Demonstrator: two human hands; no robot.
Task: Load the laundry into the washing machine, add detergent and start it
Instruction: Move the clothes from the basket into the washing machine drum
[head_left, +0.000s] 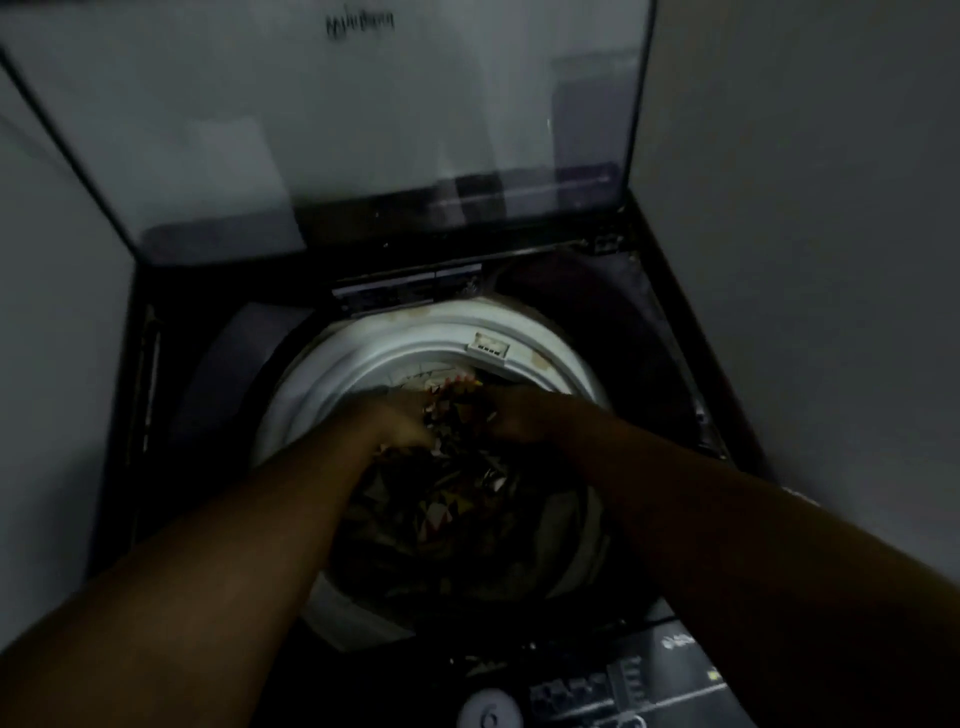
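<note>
A dark top-loading washing machine (649, 332) stands below me with its glass lid (332, 130) raised against the wall. Its white drum rim (363, 353) rings a tub filled with dim laundry. A patterned garment (457, 431) with small red, white and yellow shapes hangs over the tub. My left hand (400, 421) grips its left side and my right hand (519, 415) grips its right side, both just above the drum opening. More patterned cloth (447, 509) lies lower in the tub. The scene is dark and blurred.
The control panel (623, 686) with buttons and a round white dial (491, 714) runs along the machine's near edge. Pale walls (805, 182) close in on the left and right of the machine.
</note>
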